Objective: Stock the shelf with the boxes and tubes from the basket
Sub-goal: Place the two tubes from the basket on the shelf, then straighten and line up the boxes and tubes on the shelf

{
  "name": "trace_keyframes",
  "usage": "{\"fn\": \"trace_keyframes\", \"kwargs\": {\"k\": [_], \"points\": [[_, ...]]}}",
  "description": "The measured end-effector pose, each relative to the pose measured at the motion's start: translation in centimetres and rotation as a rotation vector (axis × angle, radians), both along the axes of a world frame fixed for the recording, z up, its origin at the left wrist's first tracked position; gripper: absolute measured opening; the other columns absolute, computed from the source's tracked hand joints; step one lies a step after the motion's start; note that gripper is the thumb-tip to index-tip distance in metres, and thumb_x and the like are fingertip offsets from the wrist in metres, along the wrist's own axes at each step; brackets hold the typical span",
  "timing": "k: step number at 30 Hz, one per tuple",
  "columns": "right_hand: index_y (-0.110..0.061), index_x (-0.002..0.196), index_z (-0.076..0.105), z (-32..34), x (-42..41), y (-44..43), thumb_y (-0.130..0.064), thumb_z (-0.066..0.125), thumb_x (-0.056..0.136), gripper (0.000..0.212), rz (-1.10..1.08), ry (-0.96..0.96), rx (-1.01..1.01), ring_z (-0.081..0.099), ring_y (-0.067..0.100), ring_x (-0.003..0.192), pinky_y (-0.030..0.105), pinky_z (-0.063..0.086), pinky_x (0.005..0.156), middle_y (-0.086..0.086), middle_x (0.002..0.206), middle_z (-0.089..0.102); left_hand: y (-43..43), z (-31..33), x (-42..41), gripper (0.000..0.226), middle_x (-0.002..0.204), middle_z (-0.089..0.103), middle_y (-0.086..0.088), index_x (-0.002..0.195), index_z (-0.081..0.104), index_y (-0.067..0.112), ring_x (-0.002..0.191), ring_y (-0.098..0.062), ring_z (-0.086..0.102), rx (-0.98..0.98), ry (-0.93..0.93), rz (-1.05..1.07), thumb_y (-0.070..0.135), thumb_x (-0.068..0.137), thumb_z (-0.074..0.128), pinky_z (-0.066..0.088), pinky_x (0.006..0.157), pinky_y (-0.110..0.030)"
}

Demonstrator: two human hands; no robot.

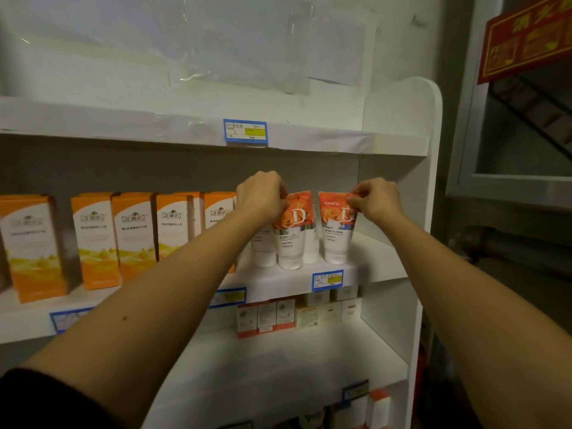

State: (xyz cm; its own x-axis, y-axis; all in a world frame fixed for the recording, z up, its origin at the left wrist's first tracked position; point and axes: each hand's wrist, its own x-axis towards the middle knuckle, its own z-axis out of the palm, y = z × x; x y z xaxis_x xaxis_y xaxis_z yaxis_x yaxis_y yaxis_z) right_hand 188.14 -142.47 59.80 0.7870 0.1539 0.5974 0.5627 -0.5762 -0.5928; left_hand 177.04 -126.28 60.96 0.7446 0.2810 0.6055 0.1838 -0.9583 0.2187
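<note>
Several orange-and-white tubes stand cap down on the middle shelf [377,267] of a white rack. My left hand [263,196] grips the top edge of the front left tube [292,233]. My right hand [376,201] pinches the top corner of the right tube [335,233]. Two more tubes stand behind these, partly hidden. To the left on the same shelf is a row of tall orange-and-white boxes [133,236]. The basket is not in view.
The top shelf [123,119] carries only a blue price tag [245,132]. Small white and red boxes [297,314] sit on the shelf below. More boxes [377,407] show at the bottom right. A grey wall and a red sign [526,35] are to the right.
</note>
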Motion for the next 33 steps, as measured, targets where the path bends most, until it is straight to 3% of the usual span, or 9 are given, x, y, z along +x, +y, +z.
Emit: {"fn": "trace_keyframes", "kwargs": {"k": [7, 13, 15, 19, 24, 33], "points": [[-0.013, 0.118, 0.054, -2.0, -0.3, 1.0, -0.017, 0.056, 0.089, 0.029, -0.034, 0.059, 0.108, 0.059, 0.029, 0.104, 0.042, 0.051, 0.090, 0.012, 0.118, 0.062, 0.3, -0.9, 0.8, 0.030, 0.118, 0.058, -0.010, 0.113, 0.063, 0.013, 0.115, -0.025, 0.048, 0.290, -0.013, 0.080, 0.030, 0.088, 0.057, 0.039, 0.098, -0.037], [-0.017, 0.140, 0.032, -2.9, -1.2, 0.7, -0.021, 0.059, 0.088, 0.059, -0.016, 0.046, 0.062, 0.047, 0.031, 0.126, 0.045, 0.041, 0.100, 0.009, 0.143, 0.042, 0.6, -2.0, 0.0, 0.046, 0.133, 0.047, -0.010, 0.133, 0.044, 0.017, 0.125, -0.026, 0.042, 0.322, 0.013, 0.044, 0.035, 0.091, 0.050, 0.035, 0.103, -0.039], [-0.017, 0.142, 0.027, -2.8, -1.8, 0.4, -0.022, 0.058, 0.088, 0.062, -0.062, 0.009, 0.062, 0.048, 0.031, 0.124, 0.042, 0.044, 0.096, 0.007, 0.148, 0.033, 0.7, -1.9, -0.8, 0.049, 0.135, 0.045, -0.009, 0.136, 0.040, 0.017, 0.127, -0.025, 0.040, 0.301, -0.007, 0.030, 0.035, 0.092, 0.049, 0.034, 0.105, -0.038], [-0.017, 0.133, 0.037, -2.6, -3.8, -0.6, -0.019, 0.057, 0.089, 0.048, -0.076, -0.146, 0.017, 0.056, 0.022, 0.093, 0.030, 0.045, 0.072, 0.005, 0.140, 0.035, 1.3, -1.5, -3.9, 0.040, 0.133, 0.049, -0.006, 0.129, 0.049, 0.018, 0.125, -0.022, 0.043, 0.253, -0.074, 0.004, 0.032, 0.092, 0.048, 0.034, 0.104, -0.036], [-0.018, 0.116, 0.052, -2.4, -6.7, 0.1, -0.022, 0.056, 0.087, 0.029, 0.099, -0.238, -0.094, 0.056, 0.022, 0.103, 0.037, 0.050, 0.081, 0.003, 0.124, 0.048, 3.6, -1.5, -9.9, 0.035, 0.128, 0.054, -0.005, 0.125, 0.054, 0.018, 0.119, -0.021, 0.047, 0.288, -0.074, 0.048, 0.028, 0.092, 0.049, 0.037, 0.097, -0.034], [-0.019, 0.114, 0.058, -0.9, -14.4, 7.0, -0.023, 0.056, 0.087, 0.027, 0.406, -0.341, -0.340, 0.053, 0.021, 0.108, 0.036, 0.047, 0.083, 0.003, 0.120, 0.057, 8.5, -1.6, -21.4, 0.032, 0.117, 0.060, -0.007, 0.120, 0.057, 0.016, 0.111, -0.024, 0.051, 0.276, 0.049, 0.301, 0.027, 0.090, 0.050, 0.040, 0.088, -0.036]]}}
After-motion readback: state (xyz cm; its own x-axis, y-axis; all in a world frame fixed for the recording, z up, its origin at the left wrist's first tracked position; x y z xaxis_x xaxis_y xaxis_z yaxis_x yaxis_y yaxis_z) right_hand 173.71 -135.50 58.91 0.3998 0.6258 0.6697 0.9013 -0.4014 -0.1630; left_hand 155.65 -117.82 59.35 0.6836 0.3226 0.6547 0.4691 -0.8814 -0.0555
